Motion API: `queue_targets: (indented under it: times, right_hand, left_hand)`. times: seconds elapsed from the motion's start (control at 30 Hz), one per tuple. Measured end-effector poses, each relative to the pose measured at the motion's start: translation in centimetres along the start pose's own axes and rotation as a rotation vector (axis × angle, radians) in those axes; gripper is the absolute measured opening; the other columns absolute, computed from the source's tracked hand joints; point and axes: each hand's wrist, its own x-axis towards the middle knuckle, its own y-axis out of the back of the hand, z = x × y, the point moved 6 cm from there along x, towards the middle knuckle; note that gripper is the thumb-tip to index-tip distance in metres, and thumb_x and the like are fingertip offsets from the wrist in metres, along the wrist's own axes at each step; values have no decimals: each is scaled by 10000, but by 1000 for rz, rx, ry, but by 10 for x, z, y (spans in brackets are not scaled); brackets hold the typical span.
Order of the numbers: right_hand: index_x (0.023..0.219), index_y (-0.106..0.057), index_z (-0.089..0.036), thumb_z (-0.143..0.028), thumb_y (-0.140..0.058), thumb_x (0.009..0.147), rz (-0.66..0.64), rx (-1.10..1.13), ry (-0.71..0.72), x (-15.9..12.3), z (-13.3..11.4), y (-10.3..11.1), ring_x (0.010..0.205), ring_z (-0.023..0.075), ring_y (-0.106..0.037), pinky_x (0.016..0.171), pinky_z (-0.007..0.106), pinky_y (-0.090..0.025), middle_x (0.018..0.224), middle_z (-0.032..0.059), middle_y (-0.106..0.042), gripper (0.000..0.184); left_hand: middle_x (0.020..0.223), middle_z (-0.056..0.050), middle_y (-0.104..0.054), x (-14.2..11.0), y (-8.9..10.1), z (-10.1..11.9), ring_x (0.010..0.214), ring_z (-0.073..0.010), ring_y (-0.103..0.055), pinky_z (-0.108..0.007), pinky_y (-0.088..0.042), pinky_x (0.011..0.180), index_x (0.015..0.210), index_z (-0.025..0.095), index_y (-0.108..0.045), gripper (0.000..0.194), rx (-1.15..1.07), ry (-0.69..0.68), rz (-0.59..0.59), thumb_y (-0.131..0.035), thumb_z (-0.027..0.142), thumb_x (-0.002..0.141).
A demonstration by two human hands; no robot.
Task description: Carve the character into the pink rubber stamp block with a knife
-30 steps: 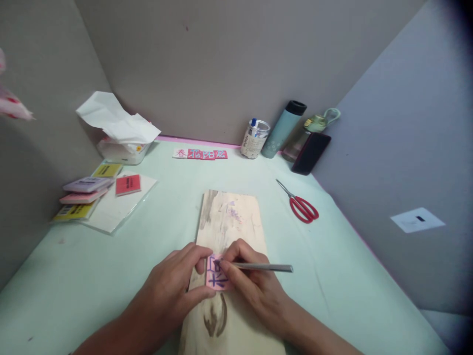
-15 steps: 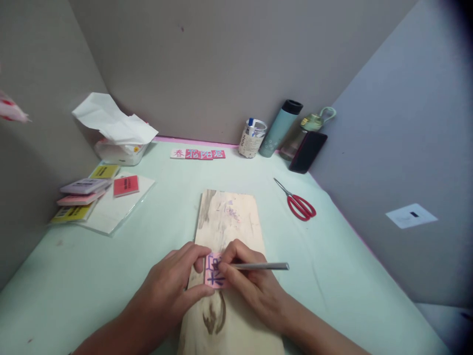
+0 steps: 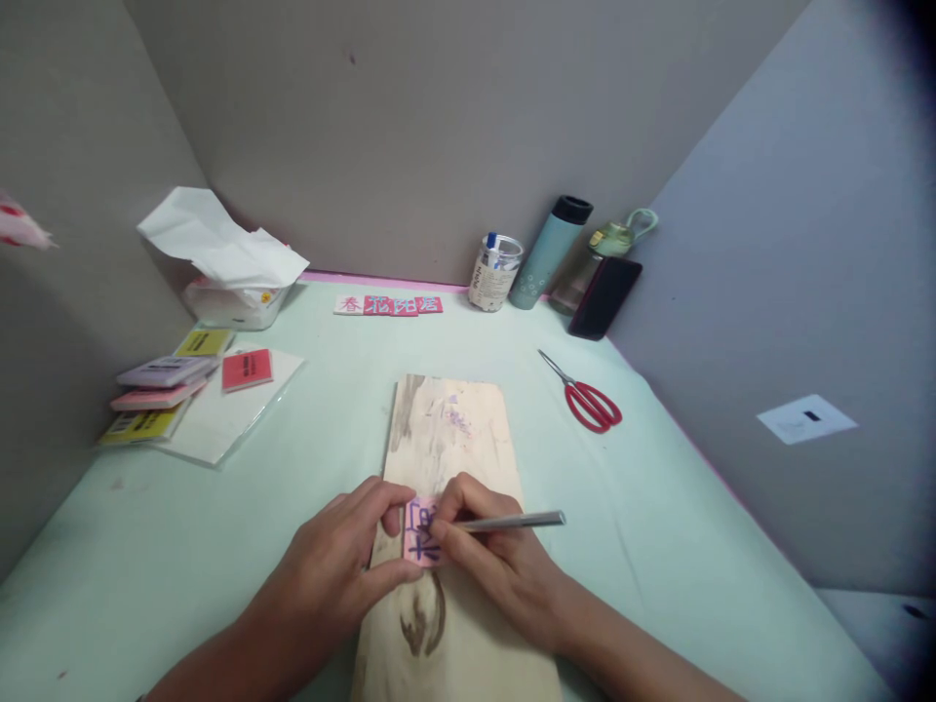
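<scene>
Right hand [image 3: 493, 546] pinches the silver tool [image 3: 519, 522], its rear now tipped slightly further toward the board [image 3: 472, 419]'s far edge; left hand [image 3: 332, 551] clamps the pink tile [image 3: 411, 544], whose right side is hidden.

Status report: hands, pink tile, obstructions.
Left hand holding pink tile on wooden board. Right hand gripping silver tool over tile. No obstruction seen; scissors lie apart.
</scene>
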Motion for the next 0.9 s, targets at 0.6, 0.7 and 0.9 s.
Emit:
queue_targets:
  times: [0.6,0.7,0.9]
  right_hand:
    - [779,-490,-211,-272,-532,940,7,-25,47,1,0,-1,666,138,-474,623,284,-369,735,-7,-558,177]
    - [752,-467,-217,-239,-545,913,9,-61,37,1,0,-2,642,129,-441,601,276,-348,709,-22,-531,180]
    - [743,-467,-217,-197,-568,870,21,-58,5,1,4,-3,608,115,-412,556,260,-320,682,-42,-497,163]
  left_hand:
    - [903,40,-552,-2,-1,-4,708,-156,-492,-287,-395,688,1152,279,-614,318,-23,28,-6,-691,345,851]
    - [910,37,-551,0,-1,-3,725,-160,-502,-291,-406,705,1155,277,-614,320,-10,9,-11,-684,331,847]
    - [896,38,-519,1,-1,-3,702,-156,-490,-295,-408,700,1147,280,-621,317,-5,16,2,-682,339,842]
